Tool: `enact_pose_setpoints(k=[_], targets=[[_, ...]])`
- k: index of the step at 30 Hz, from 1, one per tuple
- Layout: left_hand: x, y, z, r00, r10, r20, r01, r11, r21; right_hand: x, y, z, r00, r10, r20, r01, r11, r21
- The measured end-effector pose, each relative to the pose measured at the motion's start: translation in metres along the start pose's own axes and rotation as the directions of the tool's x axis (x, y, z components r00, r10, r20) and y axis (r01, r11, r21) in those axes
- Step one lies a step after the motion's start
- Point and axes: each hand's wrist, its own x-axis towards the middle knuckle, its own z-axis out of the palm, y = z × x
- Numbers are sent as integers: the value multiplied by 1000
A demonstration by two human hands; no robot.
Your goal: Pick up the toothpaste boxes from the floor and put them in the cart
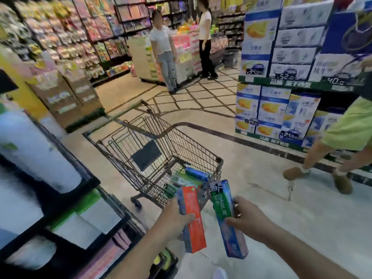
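My left hand (174,218) grips an orange and blue toothpaste box (192,214), held lengthwise just short of the cart's near corner. My right hand (246,217) grips a green and blue Darlie toothpaste box (225,210) beside it, at about the same height. The wire shopping cart (161,141) stands ahead of both hands. Several toothpaste boxes (193,175) lie in the near end of its basket, blue and green ones among them. The floor right under my hands is mostly hidden by my arms.
Shelving with white packs (40,158) runs close along my left. Stacked blue and white cartons (281,77) stand at the right. A person in green shorts (342,127) walks past at right. Two people (181,47) stand farther down the aisle by a display.
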Motion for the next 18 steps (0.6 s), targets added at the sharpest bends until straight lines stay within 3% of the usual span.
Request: enact_pose_setpoints(k=[7,14,18], targets=[[153,38,-18,998,-2,56,2,1000,14,163,-7,-54,995,90,35,-84,984,-155],[269,52,-54,995,-97,5,97,993,-71,312,-48,-54,994,-15,113,42,969,-242],[325,35,-57,971,-236,-38,231,967,-112,393,-54,-21,970,-36,240,101,959,-263]])
